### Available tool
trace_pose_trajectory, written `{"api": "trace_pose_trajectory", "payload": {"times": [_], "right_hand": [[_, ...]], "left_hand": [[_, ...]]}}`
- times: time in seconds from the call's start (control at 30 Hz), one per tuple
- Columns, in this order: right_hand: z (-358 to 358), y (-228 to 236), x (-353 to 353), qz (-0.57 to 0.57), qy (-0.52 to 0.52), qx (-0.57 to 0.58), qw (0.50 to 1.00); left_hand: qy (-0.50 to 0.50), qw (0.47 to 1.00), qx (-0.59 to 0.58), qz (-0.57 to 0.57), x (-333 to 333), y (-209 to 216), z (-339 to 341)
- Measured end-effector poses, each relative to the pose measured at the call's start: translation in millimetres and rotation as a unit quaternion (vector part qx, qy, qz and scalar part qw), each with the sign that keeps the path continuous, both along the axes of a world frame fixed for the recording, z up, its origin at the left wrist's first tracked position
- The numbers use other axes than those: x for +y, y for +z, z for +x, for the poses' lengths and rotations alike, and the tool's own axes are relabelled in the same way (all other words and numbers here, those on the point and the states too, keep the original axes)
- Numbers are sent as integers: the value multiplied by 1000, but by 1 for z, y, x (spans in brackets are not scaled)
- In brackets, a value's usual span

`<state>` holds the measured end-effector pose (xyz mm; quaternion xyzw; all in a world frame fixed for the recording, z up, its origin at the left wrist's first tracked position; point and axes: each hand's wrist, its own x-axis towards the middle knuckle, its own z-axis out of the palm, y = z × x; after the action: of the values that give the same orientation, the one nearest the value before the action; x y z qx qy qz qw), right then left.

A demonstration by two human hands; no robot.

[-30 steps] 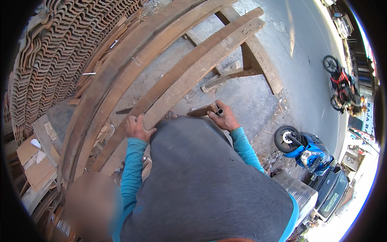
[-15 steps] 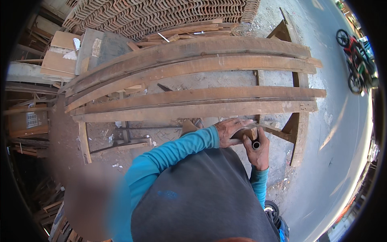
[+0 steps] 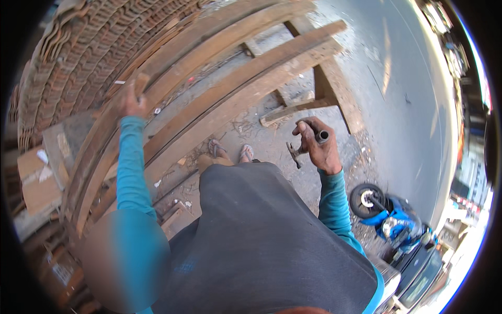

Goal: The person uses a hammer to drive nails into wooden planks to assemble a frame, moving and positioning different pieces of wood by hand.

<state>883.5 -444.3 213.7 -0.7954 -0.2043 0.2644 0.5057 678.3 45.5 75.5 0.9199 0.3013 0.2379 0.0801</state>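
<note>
My left hand (image 3: pixel 133 104) reaches out over the far wooden beams, its fingers closed around a small wooden block (image 3: pixel 141 83); both are blurred by motion. My right hand (image 3: pixel 320 149) is wrapped round a hammer with a hollow metal tube handle (image 3: pixel 322 136). The handle's open end points up, and the hammer's head (image 3: pixel 294 154) hangs to the left, below the fingers. Ahead of me, long wooden beams (image 3: pixel 225 107) lie side by side across a wooden trestle (image 3: pixel 342 99). Right of the beams, the hammer is apart from them.
Stacked clay roof tiles (image 3: pixel 83 68) stand beyond the beams at the far left. Boards and panels (image 3: pixel 39 178) lie at the left. A blue motorcycle (image 3: pixel 392 222) is parked to my right, beside the road (image 3: pixel 402 115). Debris (image 3: pixel 240 125) litters the ground near my feet.
My hands have parted. The left has carried the wooden block away to the far left over the beams; the right keeps the hammer near the body. My view has turned, bringing the blue motorcycle in.
</note>
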Motion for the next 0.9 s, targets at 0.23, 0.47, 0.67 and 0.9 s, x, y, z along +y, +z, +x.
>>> {"api": "trace_pose_trajectory", "payload": {"times": [0.23, 0.47, 0.67, 0.9], "right_hand": [[51, 69, -76, 254, -420, -275, 826], [102, -61, -179, 305, -548, -173, 759], [35, -124, -179, 308, -531, 36, 788], [14, -90, -179, 304, -329, 35, 893]], "left_hand": [[-31, 983, 163, -81, 94, -80, -22], [-94, 993, -69, -27, -51, -19, 34], [-191, 973, 84, -102, -203, -26, 90], [-210, 961, 124, -131, -235, -37, 111]]}}
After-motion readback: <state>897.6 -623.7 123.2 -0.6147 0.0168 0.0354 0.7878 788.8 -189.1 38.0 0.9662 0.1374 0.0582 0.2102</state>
